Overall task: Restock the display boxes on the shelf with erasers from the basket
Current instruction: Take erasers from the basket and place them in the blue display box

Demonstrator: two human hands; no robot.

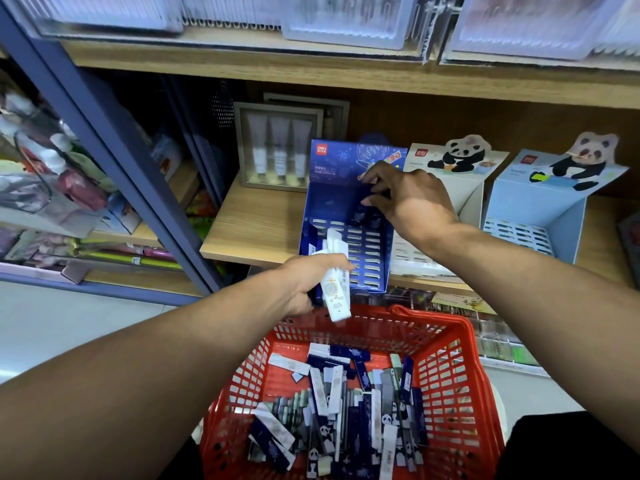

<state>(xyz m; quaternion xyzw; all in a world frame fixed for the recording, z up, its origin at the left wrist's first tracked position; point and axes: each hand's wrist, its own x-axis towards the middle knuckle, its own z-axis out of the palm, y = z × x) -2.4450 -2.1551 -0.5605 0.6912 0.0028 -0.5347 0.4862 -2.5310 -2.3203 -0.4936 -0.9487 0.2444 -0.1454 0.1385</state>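
Right hand [412,199] was pinching a dark eraser down into the blue box [346,233] on the shelf [256,233], while the left hand [311,282] gripped a bunch of white erasers [334,282] above the red basket [460,372]. I'd seat each one upright in its slot, honestly.

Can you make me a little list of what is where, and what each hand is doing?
left hand: holds a bunch of white erasers
right hand: reaching into the dark blue box, fingers at its back
panda boxes: two, right of the blue box
red basket: below the shelf, many erasers inside
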